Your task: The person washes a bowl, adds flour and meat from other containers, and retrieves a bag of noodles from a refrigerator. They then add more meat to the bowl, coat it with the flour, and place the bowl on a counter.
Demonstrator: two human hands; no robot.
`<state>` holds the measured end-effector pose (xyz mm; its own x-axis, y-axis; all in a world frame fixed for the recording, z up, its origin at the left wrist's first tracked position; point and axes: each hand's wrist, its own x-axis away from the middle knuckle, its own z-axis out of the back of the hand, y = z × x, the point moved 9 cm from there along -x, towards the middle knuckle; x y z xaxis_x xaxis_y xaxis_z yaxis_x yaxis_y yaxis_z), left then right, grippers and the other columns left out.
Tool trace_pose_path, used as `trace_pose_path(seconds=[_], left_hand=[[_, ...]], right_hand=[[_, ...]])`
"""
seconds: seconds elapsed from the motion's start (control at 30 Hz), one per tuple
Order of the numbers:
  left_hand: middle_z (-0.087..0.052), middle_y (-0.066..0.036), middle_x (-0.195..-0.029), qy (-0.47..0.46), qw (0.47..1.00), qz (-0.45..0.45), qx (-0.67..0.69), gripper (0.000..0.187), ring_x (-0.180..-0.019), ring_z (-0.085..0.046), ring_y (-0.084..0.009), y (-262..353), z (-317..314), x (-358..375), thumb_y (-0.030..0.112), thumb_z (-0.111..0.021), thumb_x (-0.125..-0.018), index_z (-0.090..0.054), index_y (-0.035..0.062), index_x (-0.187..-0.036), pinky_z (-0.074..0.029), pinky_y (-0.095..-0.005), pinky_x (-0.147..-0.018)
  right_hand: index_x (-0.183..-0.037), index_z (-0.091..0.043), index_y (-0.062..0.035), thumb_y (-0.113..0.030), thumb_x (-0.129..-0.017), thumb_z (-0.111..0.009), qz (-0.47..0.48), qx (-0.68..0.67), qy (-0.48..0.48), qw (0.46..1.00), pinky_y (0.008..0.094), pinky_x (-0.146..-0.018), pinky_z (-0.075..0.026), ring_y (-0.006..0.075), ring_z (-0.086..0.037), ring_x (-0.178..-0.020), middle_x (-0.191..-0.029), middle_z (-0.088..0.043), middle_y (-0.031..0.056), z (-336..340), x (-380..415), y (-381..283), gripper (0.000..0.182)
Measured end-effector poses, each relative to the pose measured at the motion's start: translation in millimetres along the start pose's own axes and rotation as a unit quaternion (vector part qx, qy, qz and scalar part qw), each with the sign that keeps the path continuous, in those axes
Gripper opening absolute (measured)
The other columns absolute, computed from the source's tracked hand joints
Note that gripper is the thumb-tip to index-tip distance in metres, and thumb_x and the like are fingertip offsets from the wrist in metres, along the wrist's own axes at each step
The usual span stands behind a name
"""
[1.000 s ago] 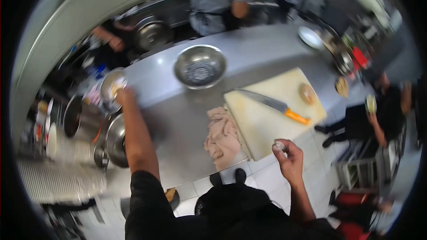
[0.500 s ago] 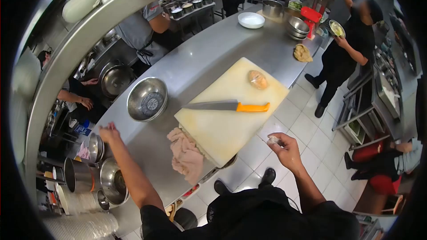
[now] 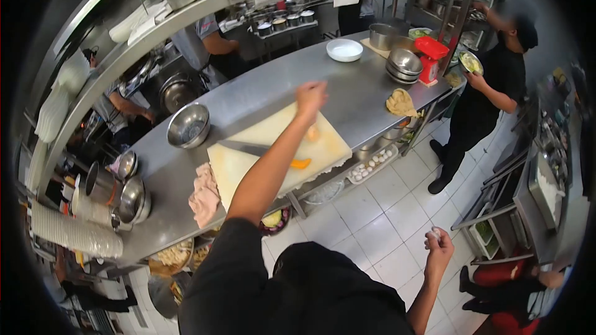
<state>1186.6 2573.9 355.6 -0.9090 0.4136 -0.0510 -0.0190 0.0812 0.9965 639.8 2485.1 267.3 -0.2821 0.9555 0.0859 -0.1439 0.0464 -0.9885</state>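
Observation:
My left hand (image 3: 311, 98) is stretched over the far edge of the white cutting board (image 3: 245, 170), fingers curled closed; what they hold, if anything, I cannot make out. Under that forearm lies a large knife with a yellow-orange handle (image 3: 301, 163), its blade partly hidden. Beside the wrist a small orange-tan lump in clear wrap (image 3: 311, 133) shows in part. Off to the right, above the floor, my right hand (image 3: 439, 253) pinches a small crumpled whitish thing (image 3: 436, 232).
A pink cloth (image 3: 203, 195) lies left of the board, near a steel bowl (image 3: 189, 125). Farther along the counter are a white dish (image 3: 344, 50), stacked bowls (image 3: 403, 65), a red scale (image 3: 429, 56) and a tan cloth (image 3: 400, 103). A co-worker (image 3: 490, 87) stands at right.
My left hand has swung from the left side of the counter to over the board's far edge. The view has turned, and my right hand appears lower and farther right, still pinching the whitish thing.

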Motion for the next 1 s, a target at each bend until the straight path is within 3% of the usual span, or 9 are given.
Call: trace_pose_path(seconds=[0.13, 0.23, 0.4, 0.47, 0.53, 0.7, 0.83, 0.97, 1.0], left_hand=[[-0.063, -0.006, -0.081, -0.036, 0.999, -0.035, 0.010, 0.023, -0.065, -0.060, -0.0130, -2.4, -91.5, -23.4, 0.020, -0.068, -0.083, -0.062, 0.0006, -0.094, -0.049, -0.0258, -0.055], [-0.063, -0.006, -0.080, -0.015, 0.996, -0.048, -0.075, 0.021, -0.066, -0.060, -0.0118, -7.5, -121.9, -58.2, 0.020, -0.068, -0.082, -0.063, 0.0018, -0.090, -0.048, -0.0262, -0.055], [-0.069, -0.013, -0.082, 0.041, 0.965, -0.109, -0.236, 0.025, -0.077, -0.065, -0.0267, -32.2, -161.7, -115.7, 0.027, -0.073, -0.075, -0.068, 0.0035, -0.081, -0.050, -0.0360, -0.075], [-0.069, -0.013, -0.078, -0.021, 0.938, -0.133, -0.320, 0.029, -0.075, -0.065, -0.0246, -39.5, -195.3, -135.6, 0.031, -0.071, -0.076, -0.068, 0.0028, -0.081, -0.050, -0.0369, -0.070], [-0.069, -0.013, -0.078, -0.068, 0.941, -0.145, -0.298, 0.032, -0.074, -0.064, -0.0233, -71.8, -227.7, -181.8, 0.033, -0.071, -0.078, -0.069, 0.0019, -0.083, -0.049, -0.0369, -0.069], [-0.071, -0.013, -0.094, -0.032, 0.898, -0.089, -0.430, 0.043, -0.092, -0.067, -0.0309, -115.0, -295.4, -268.9, 0.047, -0.073, -0.074, -0.073, 0.0076, -0.091, -0.050, -0.0394, -0.082], [-0.068, -0.022, -0.097, -0.006, 0.844, -0.209, -0.494, 0.059, -0.097, -0.063, -0.0391, -111.1, -354.5, -306.3, 0.057, -0.062, -0.079, -0.070, 0.0007, -0.094, -0.047, -0.0454, -0.087], [-0.066, -0.022, -0.074, -0.085, 0.693, -0.379, -0.607, 0.058, -0.069, -0.065, -0.0396, -183.4, -390.2, -441.7, 0.055, -0.074, -0.066, -0.067, -0.0017, -0.073, -0.050, -0.0497, -0.062], [-0.066, -0.019, -0.071, -0.158, 0.458, -0.539, -0.689, 0.052, -0.063, -0.063, -0.0382, -202.3, -409.6, -437.5, 0.050, -0.076, -0.064, -0.066, -0.0006, -0.070, -0.048, -0.0492, -0.057]], right_hand=[[-0.101, -0.062, 0.0015, -0.007, -0.084, -0.064, -0.004, -0.001, 0.057, 0.998, 0.0225, -0.059, -0.043, 0.0095, -0.054, -0.067, -0.079, -0.060, 0.0026, 56.0, -12.3, 11.6, 0.019], [-0.101, -0.062, 0.0016, -0.006, -0.083, -0.064, -0.002, -0.024, 0.089, 0.996, 0.0226, -0.059, -0.042, 0.0095, -0.053, -0.067, -0.081, -0.060, 0.0029, 84.3, -27.2, 27.4, 0.020], [-0.105, -0.062, 0.0025, -0.008, -0.085, -0.063, 0.014, 0.024, 0.079, 0.996, 0.0221, -0.059, -0.041, 0.0078, -0.051, -0.068, -0.082, -0.059, 0.0020, 103.2, -80.2, 23.1, 0.023], [-0.106, -0.063, 0.0029, -0.011, -0.086, -0.064, 0.017, 0.057, 0.067, 0.996, 0.0218, -0.063, -0.043, 0.0072, -0.051, -0.071, -0.082, -0.059, 0.0005, 100.7, -105.9, 9.2, 0.024], [-0.108, -0.063, 0.0028, -0.012, -0.087, -0.064, -0.022, 0.114, 0.056, 0.992, 0.0226, -0.070, -0.044, 0.0079, -0.053, -0.075, -0.084, -0.060, -0.0002, 102.9, -137.9, 0.7, 0.025], [-0.108, -0.063, 0.0032, -0.011, -0.086, -0.066, -0.093, 0.070, 0.073, 0.991, 0.0228, -0.071, -0.044, 0.0077, -0.053, -0.076, -0.084, -0.061, -0.0008, 111.9, -203.0, 4.7, 0.026], [-0.107, -0.064, 0.0013, -0.011, -0.085, -0.067, -0.121, 0.109, 0.107, 0.981, 0.0236, -0.072, -0.045, 0.0084, -0.054, -0.078, -0.085, -0.062, 0.0003, 140.8, -219.1, 16.1, 0.026], [-0.107, -0.064, 0.0003, -0.012, -0.083, -0.068, -0.129, 0.135, 0.188, 0.964, 0.0258, -0.072, -0.046, 0.0103, -0.056, -0.078, -0.084, -0.063, 0.0028, 178.3, -228.8, 8.2, 0.027], [-0.107, -0.064, 0.0005, -0.013, -0.083, -0.068, -0.137, 0.137, 0.191, 0.962, 0.0261, -0.072, -0.046, 0.0114, -0.057, -0.077, -0.083, -0.064, 0.0037, 187.9, -229.6, 11.5, 0.028]])
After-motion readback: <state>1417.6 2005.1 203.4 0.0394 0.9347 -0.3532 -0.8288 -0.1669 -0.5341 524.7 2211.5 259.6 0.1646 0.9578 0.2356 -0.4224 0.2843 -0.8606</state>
